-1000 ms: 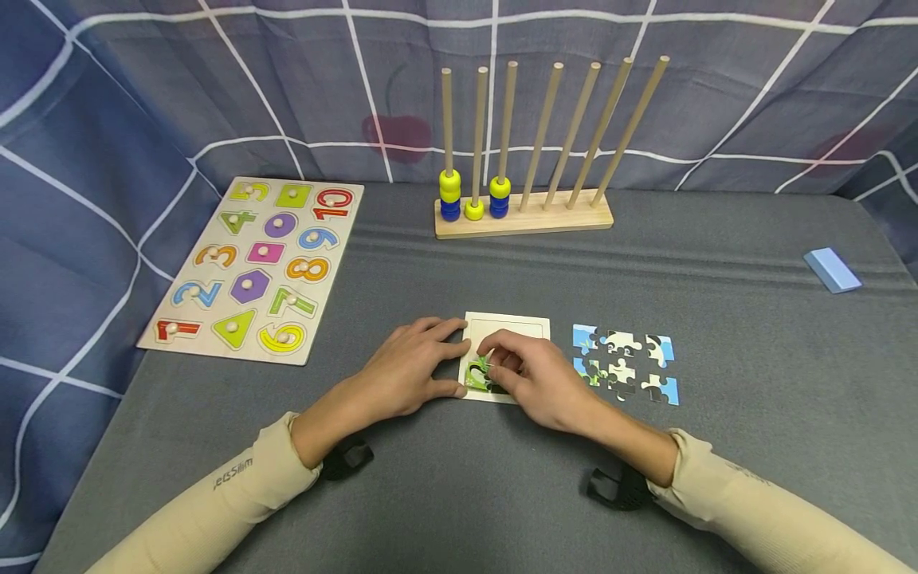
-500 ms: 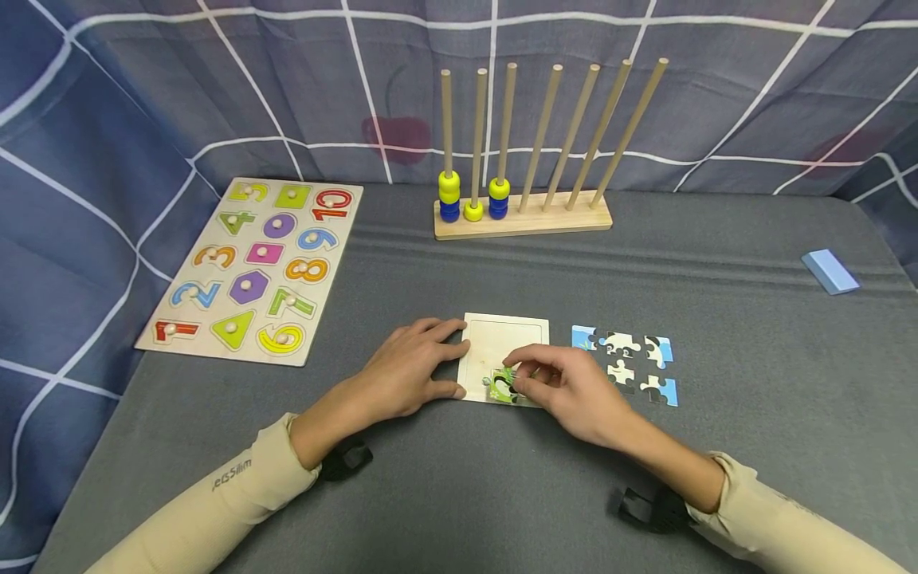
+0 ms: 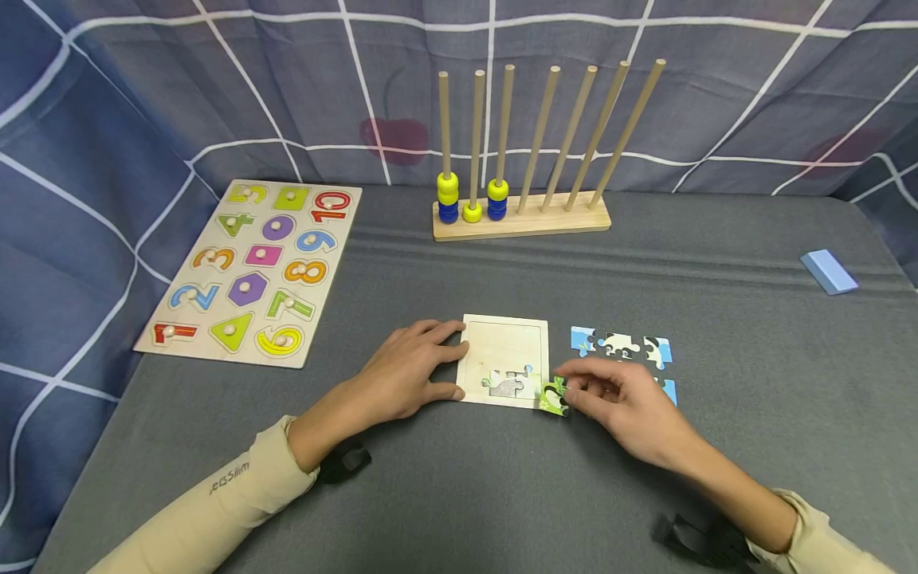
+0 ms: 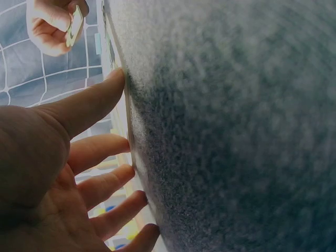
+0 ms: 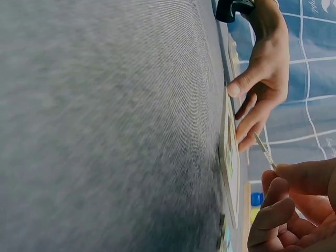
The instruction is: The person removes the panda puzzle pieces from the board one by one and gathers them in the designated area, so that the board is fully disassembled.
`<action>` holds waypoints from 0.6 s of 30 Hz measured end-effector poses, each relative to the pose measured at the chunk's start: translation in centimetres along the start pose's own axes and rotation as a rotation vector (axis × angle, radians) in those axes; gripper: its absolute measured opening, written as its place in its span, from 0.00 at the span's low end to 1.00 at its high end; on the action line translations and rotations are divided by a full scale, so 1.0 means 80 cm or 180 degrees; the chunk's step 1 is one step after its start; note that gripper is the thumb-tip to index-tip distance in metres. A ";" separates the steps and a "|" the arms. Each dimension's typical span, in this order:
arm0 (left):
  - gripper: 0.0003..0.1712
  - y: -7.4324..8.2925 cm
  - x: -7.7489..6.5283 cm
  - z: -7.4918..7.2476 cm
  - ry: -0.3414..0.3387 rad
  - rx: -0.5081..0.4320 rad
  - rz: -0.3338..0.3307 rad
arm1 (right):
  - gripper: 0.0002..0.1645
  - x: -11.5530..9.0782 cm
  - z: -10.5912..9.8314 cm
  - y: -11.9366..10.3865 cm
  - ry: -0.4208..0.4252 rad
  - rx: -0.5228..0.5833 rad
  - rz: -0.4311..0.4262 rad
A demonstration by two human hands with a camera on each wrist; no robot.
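Note:
My left hand [image 3: 409, 371] lies at the left edge of the square wooden puzzle tray [image 3: 502, 343], thumb and fingertips touching its rim. Those extended fingers [image 4: 97, 149] show along the rim in the left wrist view. Just past the tray's lower right corner, my right hand [image 3: 631, 410] pinches a green, black and white jigsaw piece [image 3: 553, 397] between thumb and fingers. Edge-on in the right wrist view, the piece [image 5: 265, 149] is held above the table. A pale patch with jigsaw outlines [image 3: 508, 385] shows in the tray's lower part.
Loose jigsaw pieces [image 3: 619, 344] lie right of the tray, some hidden behind my right hand. A number peg board [image 3: 326, 275] lies at the left. A wooden peg rack [image 3: 531, 227] with yellow and blue beads stands behind. A light blue block [image 3: 829, 272] lies far right.
My right hand has moved right from the tray's lower left corner past its right edge, carrying the green jigsaw piece. The left hand has stayed at the tray's left edge.

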State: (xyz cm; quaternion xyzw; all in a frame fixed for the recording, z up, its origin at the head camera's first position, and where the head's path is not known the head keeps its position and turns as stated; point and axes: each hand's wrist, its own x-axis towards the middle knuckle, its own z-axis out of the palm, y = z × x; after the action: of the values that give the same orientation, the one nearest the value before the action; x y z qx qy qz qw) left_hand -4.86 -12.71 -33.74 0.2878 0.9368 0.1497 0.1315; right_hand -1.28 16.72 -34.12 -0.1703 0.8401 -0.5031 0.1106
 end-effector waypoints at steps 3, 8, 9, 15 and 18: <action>0.36 0.000 0.000 0.000 0.0003 0.0001 0.0006 | 0.10 -0.007 -0.005 0.004 0.0027 -0.0010 -0.0001; 0.37 0.000 -0.001 0.000 0.0002 0.0013 0.0004 | 0.10 -0.017 -0.011 0.011 0.0054 -0.0056 0.0006; 0.37 0.000 -0.001 0.000 0.0002 0.0011 0.0004 | 0.10 -0.019 -0.012 0.013 0.0073 -0.0078 0.0005; 0.37 0.001 -0.001 0.001 -0.0002 0.0004 0.0006 | 0.12 -0.026 -0.014 0.019 0.0118 -0.0246 -0.0055; 0.36 0.001 0.000 0.001 0.0000 -0.0002 0.0000 | 0.13 -0.027 -0.013 0.021 0.0128 -0.0395 -0.0063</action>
State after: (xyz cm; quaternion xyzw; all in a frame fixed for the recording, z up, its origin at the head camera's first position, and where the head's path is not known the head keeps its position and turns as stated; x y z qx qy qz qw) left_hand -4.78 -12.65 -33.78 0.2877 0.9367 0.1499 0.1315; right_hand 0.03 19.19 -35.08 -0.1750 0.8699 -0.4544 0.0779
